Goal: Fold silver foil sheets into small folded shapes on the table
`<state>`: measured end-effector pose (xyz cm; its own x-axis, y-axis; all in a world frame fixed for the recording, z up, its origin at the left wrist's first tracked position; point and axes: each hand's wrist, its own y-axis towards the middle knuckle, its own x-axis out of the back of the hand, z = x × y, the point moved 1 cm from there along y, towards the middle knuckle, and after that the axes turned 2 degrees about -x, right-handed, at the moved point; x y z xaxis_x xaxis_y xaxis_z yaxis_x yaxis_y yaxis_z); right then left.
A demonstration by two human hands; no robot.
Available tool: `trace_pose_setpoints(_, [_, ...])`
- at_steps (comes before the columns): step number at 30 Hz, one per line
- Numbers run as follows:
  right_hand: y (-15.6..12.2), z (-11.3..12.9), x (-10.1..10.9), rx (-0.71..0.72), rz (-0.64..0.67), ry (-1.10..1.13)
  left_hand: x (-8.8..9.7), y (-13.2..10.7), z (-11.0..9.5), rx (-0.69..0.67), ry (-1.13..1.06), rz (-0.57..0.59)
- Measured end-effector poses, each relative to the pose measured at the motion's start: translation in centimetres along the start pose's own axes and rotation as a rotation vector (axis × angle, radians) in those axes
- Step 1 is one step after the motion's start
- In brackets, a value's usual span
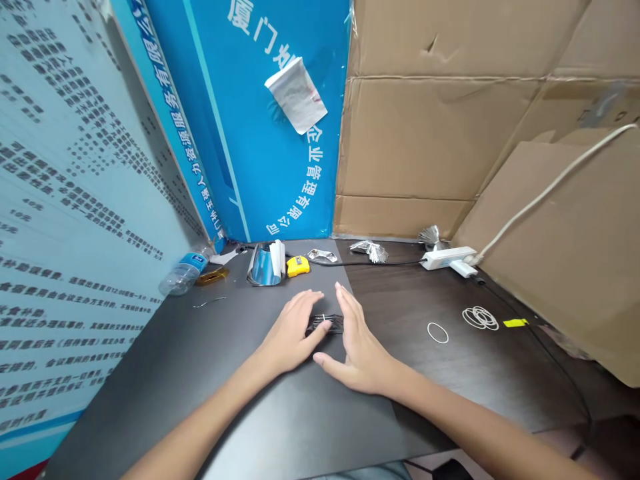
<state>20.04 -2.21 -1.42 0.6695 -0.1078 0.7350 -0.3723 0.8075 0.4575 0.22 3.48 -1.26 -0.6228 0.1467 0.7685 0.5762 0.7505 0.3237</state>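
A small black bundle of thin wires or ties (327, 325) lies on the dark table (250, 413), bound near its middle by a pale band. My left hand (290, 331) lies flat beside it on the left, fingers stretched out, thumb touching the bundle. My right hand (356, 345) stands on its edge against the bundle's right side, fingers straight and together, thumb spread toward me. Neither hand grips anything.
Loose white rubber bands (481, 317) and a single one (437, 332) lie to the right, by a yellow scrap (515, 323). At the back: a plastic bottle (184, 273), a shiny blue roll (265, 265), a yellow tool (297, 266), foil pieces (371, 250), a white power strip (447, 257). Cardboard walls stand right, printed boards left.
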Motion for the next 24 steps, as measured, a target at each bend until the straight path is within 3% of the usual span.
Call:
trace_pose_setpoints(4, [0.4,-0.8,0.5,-0.079,0.038,-0.017,-0.1,0.0,-0.2,-0.019,0.034,0.045])
trace_pose_setpoints(9, [1.1,-1.8,1.1,-0.269,0.298,-0.104,-0.3,-0.1,-0.1,0.001,0.071,0.083])
trace_pose_setpoints(12, [1.5,-1.6,1.3,-0.297,0.389,-0.144,-0.7,-0.3,0.1,0.039,0.128,0.068])
trace_pose_setpoints(24, [1.7,-1.2,1.4,-0.279,0.453,-0.088,-1.2,-0.5,-0.4,0.163,0.249,0.142])
